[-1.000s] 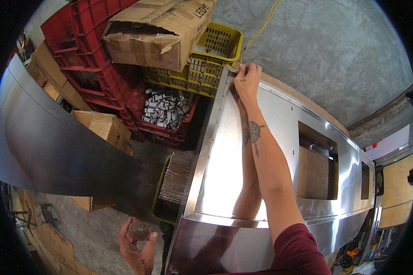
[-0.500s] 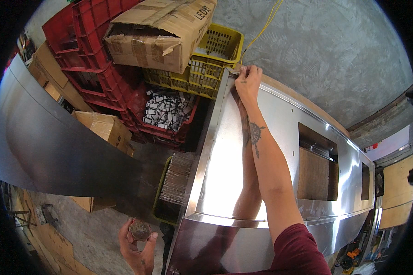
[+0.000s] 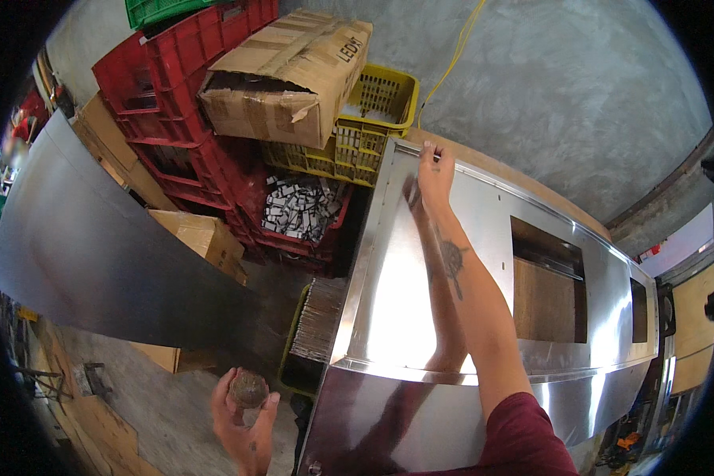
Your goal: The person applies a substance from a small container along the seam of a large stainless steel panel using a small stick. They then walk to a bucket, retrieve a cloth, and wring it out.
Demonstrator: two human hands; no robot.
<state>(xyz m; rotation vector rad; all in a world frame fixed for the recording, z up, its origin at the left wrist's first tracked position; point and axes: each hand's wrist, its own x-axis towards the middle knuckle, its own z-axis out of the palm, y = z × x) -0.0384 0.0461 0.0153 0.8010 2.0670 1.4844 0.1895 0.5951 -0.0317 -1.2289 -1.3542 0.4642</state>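
In my left hand [image 3: 242, 432], the fingers and thumb wrap round a brown, scuffed object with a round end [image 3: 248, 389]; its kind does not show. It is held beside the near-left side of a large shiny stainless-steel cabinet [image 3: 397, 278]. My right arm reaches across the cabinet's flat steel panel. At the far raised rim, close to the far-left corner, my right hand [image 3: 435, 176] has its fingers bent and drawn together. Whatever lies between those fingertips is too small to make out. A rectangular cutout [image 3: 547, 293] opens in the panel right of my forearm.
A curved steel sheet [image 3: 95, 246] stands at left. Behind it are stacked red crates [image 3: 190, 119], a torn cardboard box [image 3: 285, 79] and yellow baskets [image 3: 381, 99]. One crate holds small white-and-black pieces [image 3: 297, 208]. Thin metal strips [image 3: 317, 317] fill a basket against the cabinet.
My right hand has shifted slightly right along the far rim, and its fingers have changed position. My left hand still grips the round-ended object, a little higher in view. The whole view has tilted slightly.
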